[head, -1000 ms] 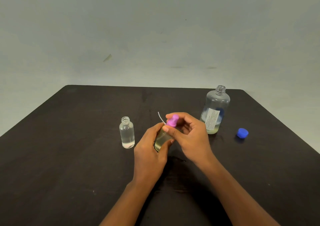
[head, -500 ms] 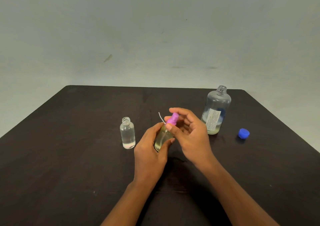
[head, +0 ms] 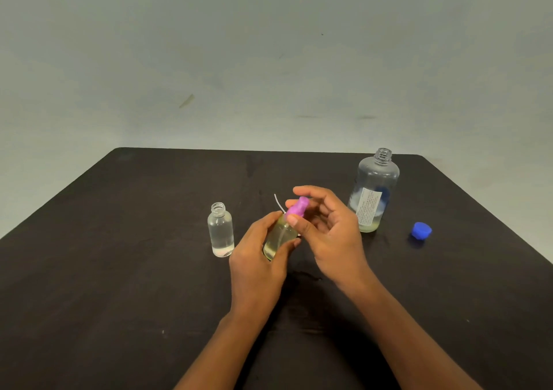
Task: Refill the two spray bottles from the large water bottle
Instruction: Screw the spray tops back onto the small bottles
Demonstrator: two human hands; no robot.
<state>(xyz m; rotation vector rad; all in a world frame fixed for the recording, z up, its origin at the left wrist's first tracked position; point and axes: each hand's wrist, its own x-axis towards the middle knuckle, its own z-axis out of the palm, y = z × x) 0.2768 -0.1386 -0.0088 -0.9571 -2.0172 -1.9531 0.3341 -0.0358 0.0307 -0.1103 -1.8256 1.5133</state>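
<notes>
My left hand (head: 257, 258) grips a small spray bottle (head: 279, 237) of yellowish liquid, tilted, just above the middle of the dark table (head: 119, 285). My right hand (head: 332, 237) pinches the pink spray head (head: 296, 208) sitting on that bottle's neck, thumb at its base and forefinger over its top. A second small clear bottle (head: 220, 231) stands open and filled to the left. The large bottle (head: 374, 192) stands uncapped at the back right with a little liquid at its bottom.
The blue cap (head: 421, 230) lies on the table to the right of the large bottle. A thin white tube (head: 278, 202) pokes up behind my left hand; what it belongs to is hidden. A pale wall lies beyond the table's far edge.
My right hand's fingers have shifted round the pink spray head, which has tilted slightly. The bottle in my left hand and everything else have stayed in place.
</notes>
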